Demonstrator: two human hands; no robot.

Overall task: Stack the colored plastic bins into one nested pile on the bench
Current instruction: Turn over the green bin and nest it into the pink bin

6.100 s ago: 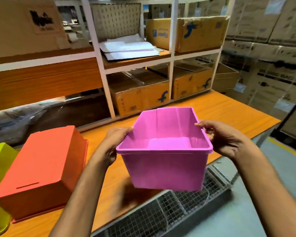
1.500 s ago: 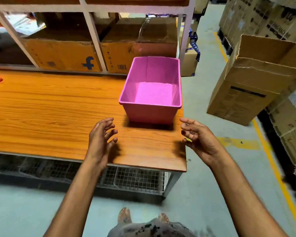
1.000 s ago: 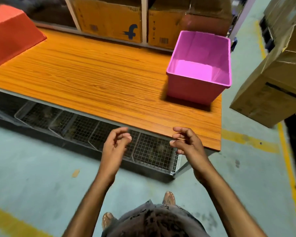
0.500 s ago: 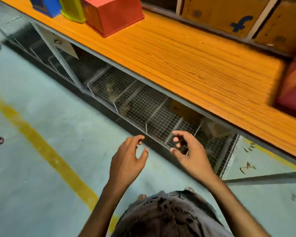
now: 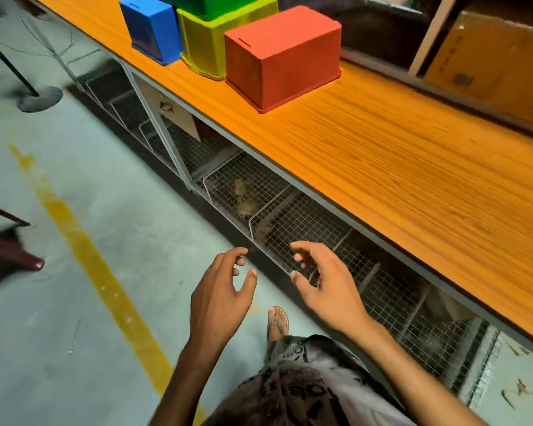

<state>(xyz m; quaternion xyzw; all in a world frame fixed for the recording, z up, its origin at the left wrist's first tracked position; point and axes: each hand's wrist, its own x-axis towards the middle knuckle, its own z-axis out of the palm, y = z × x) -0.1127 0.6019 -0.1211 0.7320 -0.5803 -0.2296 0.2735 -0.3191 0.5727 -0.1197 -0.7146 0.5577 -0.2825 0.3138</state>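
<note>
Pink bin released, now out of view. Left hand and right hand, empty with fingers loosely curled and spread, have turned toward the inverted red bin on the bench, the likely next pickup. Yellow-green bin stands just behind it, seemingly touching.

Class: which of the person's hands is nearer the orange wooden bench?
Right. The right hand hangs open before the wire mesh baskets below the front edge of the orange wooden bench; the left hand is farther out over the grey floor.
</note>
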